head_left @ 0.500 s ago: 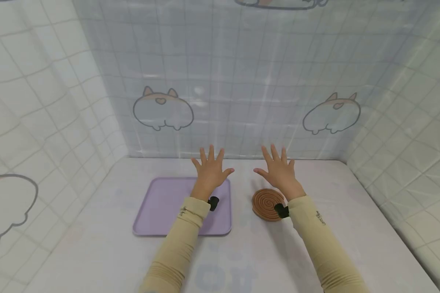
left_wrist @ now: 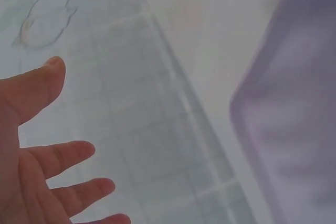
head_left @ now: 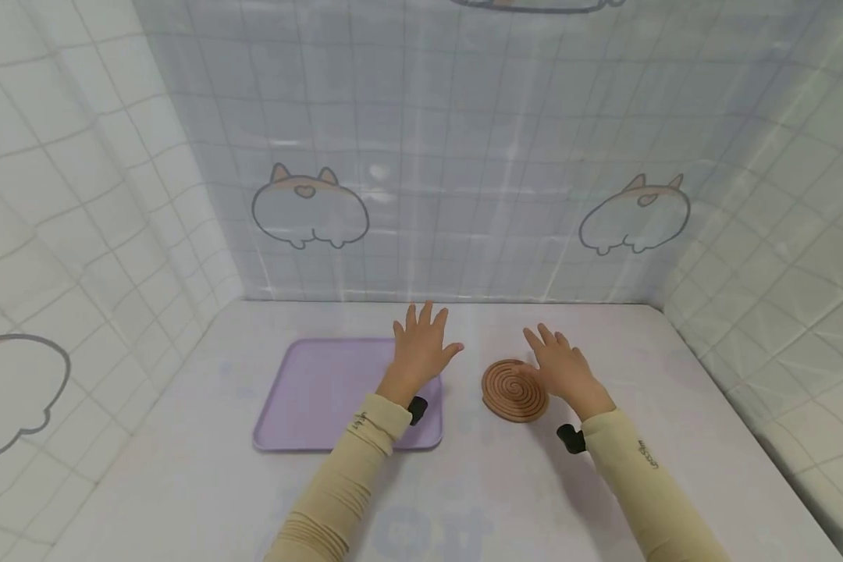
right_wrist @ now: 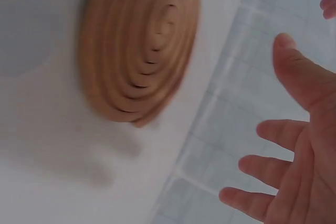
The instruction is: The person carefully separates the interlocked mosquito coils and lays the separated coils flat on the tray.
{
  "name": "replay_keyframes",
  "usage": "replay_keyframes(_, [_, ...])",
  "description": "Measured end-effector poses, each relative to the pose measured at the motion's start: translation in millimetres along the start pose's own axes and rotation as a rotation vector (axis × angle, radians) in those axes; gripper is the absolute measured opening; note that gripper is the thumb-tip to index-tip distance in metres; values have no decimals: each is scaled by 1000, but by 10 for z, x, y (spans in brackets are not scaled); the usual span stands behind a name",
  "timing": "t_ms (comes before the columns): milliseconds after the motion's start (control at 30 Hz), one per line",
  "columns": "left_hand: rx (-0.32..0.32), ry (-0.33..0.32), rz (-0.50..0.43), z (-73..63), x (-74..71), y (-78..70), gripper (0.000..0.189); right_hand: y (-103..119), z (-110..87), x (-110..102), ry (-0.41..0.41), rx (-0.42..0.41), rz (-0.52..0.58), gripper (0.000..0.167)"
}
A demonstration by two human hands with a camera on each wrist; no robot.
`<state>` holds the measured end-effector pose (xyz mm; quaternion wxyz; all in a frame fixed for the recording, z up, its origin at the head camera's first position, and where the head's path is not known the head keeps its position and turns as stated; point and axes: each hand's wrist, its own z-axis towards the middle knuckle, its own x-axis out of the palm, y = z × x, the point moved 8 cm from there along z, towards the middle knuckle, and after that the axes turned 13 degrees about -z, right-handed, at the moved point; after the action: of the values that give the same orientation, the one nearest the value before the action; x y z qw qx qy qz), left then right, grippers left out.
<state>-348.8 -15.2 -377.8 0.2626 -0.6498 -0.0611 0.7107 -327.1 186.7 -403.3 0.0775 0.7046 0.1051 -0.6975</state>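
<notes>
left hand (head_left: 420, 353) and right hand (head_left: 565, 375), each grip spread, leave the coil (head_left: 510, 396) right of the tray (head_left: 312, 398), flat, likely for stability

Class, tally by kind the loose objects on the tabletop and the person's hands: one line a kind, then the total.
Purple tray: 1
Brown spiral disc: 1
Hands: 2 (left hand, right hand)
Total: 4
</notes>
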Motion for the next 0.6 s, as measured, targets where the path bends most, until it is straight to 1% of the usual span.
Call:
replay_keyframes(100, [30,34,27,-20,152,-85,71,-32,-12,144,39,-11,-10,72])
replay_keyframes(233, [74,97,59,-40,356,-217,69,-71,-10,323,75,-10,0,75])
replay_keyframes(333, [97,157,45,-57,518,-302,67,-90,-16,447,98,-5,22,78])
replay_keyframes(433, [91,237,-19,-78,665,-366,64,-81,-24,536,111,-12,43,80])
replay_keyframes(533, [61,312,-92,-87,797,-406,63,-52,-41,563,108,-30,61,80])
replay_keyframes(600, [41,346,-136,-80,876,-416,62,-35,-49,562,98,-37,66,79])
